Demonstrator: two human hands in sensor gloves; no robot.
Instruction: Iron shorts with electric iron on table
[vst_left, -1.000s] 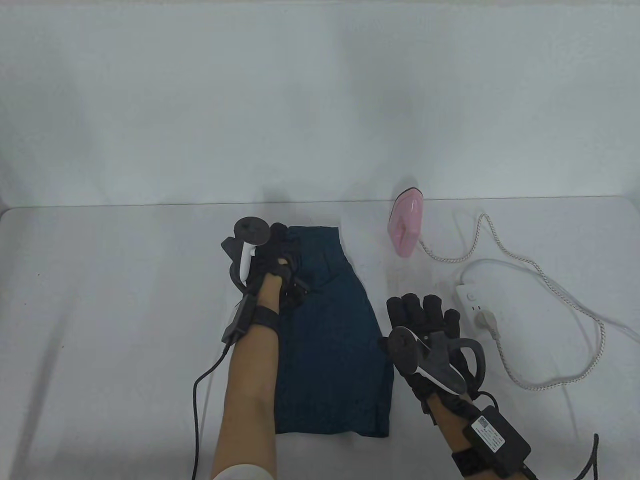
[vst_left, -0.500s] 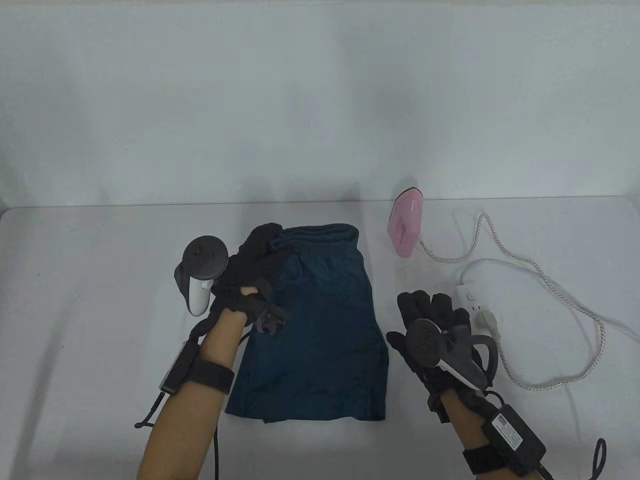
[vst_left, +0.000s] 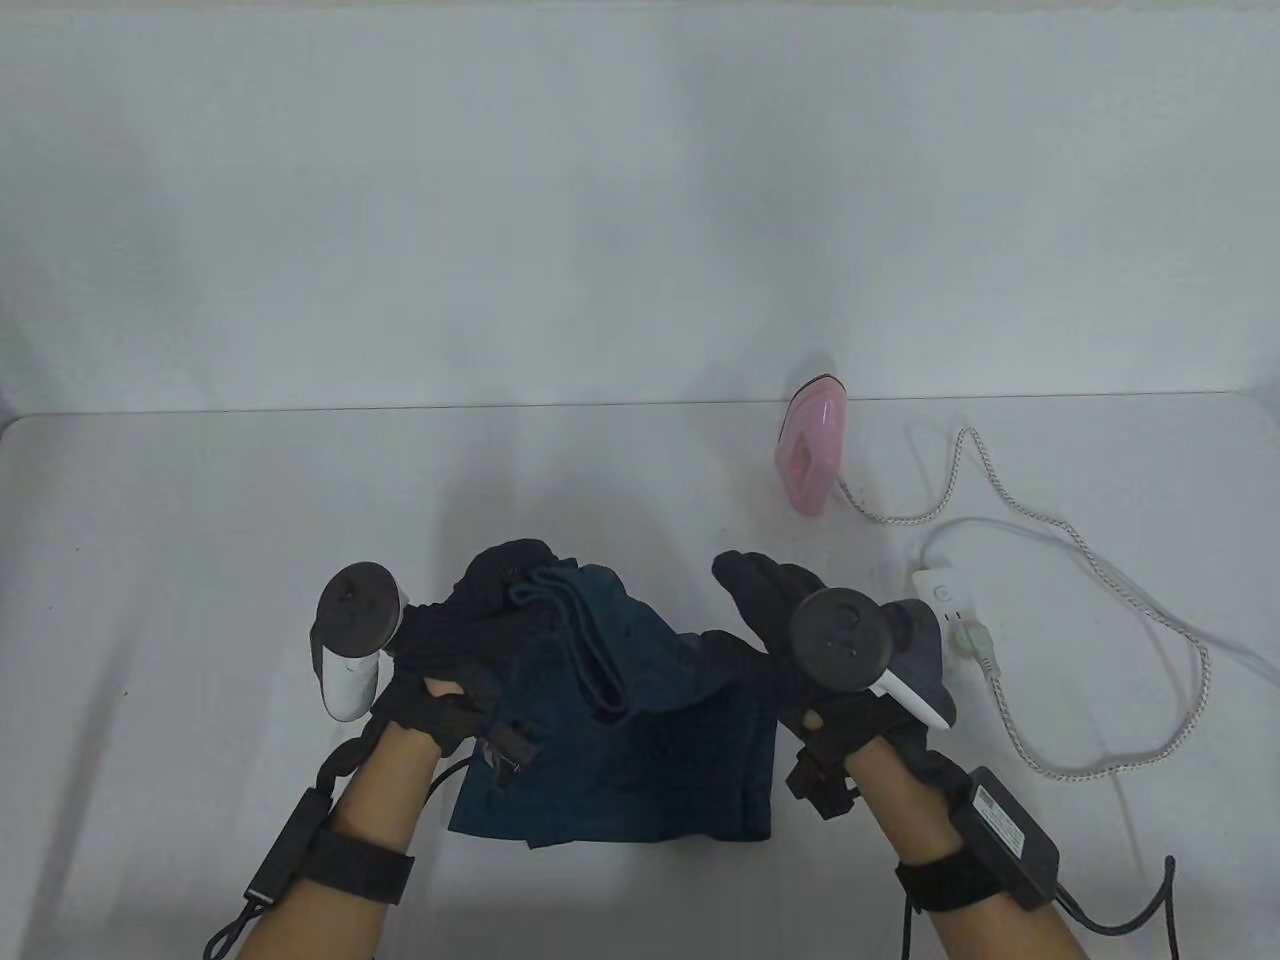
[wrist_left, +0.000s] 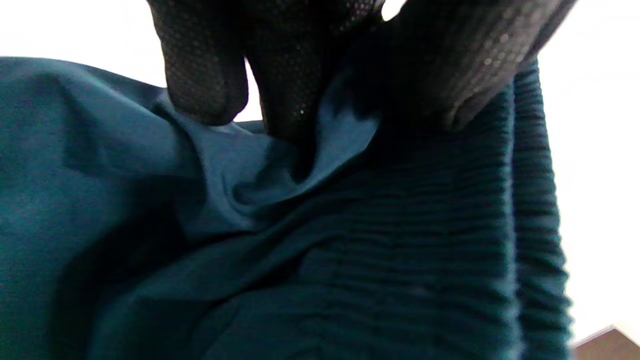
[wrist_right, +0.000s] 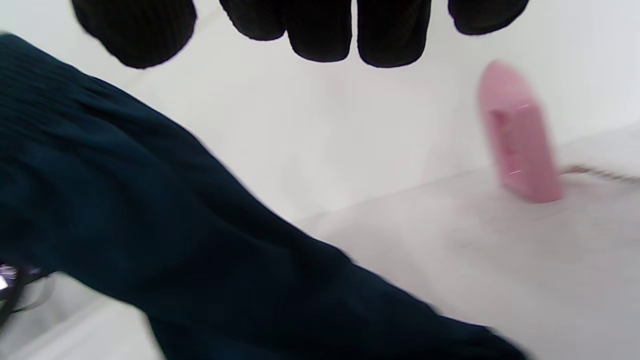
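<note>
Dark teal shorts (vst_left: 640, 740) near the front edge of the white table (vst_left: 200, 560), lower hems flat on the surface, waistband end lifted and bunched toward the left. Left hand (vst_left: 470, 630) gripping the ribbed elastic waistband (wrist_left: 450, 240), gloved fingers (wrist_left: 205, 75) curled together and clamped on a fold of the fabric, as seen close up in the left wrist view. Right hand (vst_left: 800, 640) just beside the right edge of the raised fabric, fingers extended and slightly apart, holding nothing; in the right wrist view fingertips (wrist_right: 320, 30) hanging clear above the table with the shorts (wrist_right: 150, 225) passing below and to the left; contact with the fabric impossible to tell. Pink electric iron (vst_left: 812, 452) standing on its heel at the back right of the table, well apart from both hands, braided cord (vst_left: 1100, 580) looping to a white power strip (vst_left: 945, 600) just right of the right hand.
</note>
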